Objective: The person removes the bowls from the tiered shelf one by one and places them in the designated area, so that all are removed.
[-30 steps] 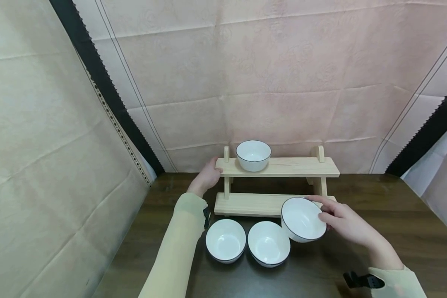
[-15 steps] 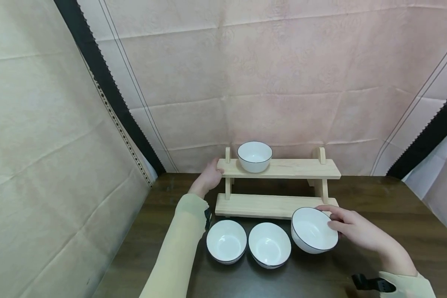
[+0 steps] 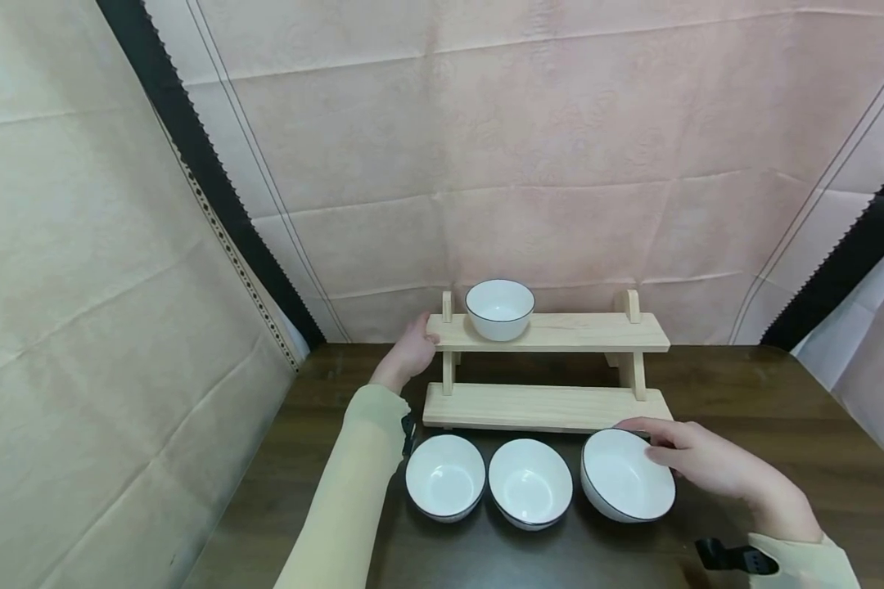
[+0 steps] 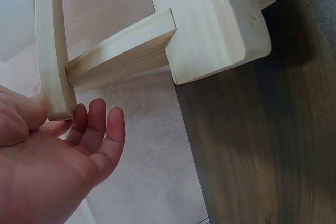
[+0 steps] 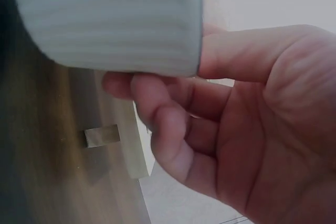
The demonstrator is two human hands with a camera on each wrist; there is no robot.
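Observation:
A two-tier light wood shelf [image 3: 582, 331] stands at the back of the table. At its upper left end, my left hand [image 3: 410, 352] pinches the top board between thumb and fingers, as the left wrist view also shows. My right hand [image 3: 714, 462] grips a white bowl [image 3: 626, 478] with a dark rim by its right side, thumb over the rim and fingers beneath; the bowl tilts slightly. In the right wrist view the ribbed outer wall of this bowl [image 5: 115, 24] fills the upper left. Another white bowl [image 3: 499, 309] sits on the top tier, left of its middle.
Two more white bowls, a left one [image 3: 445, 477] and a middle one [image 3: 530, 483], stand in front of the shelf on the dark wood table [image 3: 324, 491]. Behind the table hangs a pale cloth [image 3: 560, 164], with another cloth wall [image 3: 103, 286] on the left.
My right hand has brought its bowl away from the lower tier, toward me and a little to the right, beside the two front bowls. My left hand stays on the shelf.

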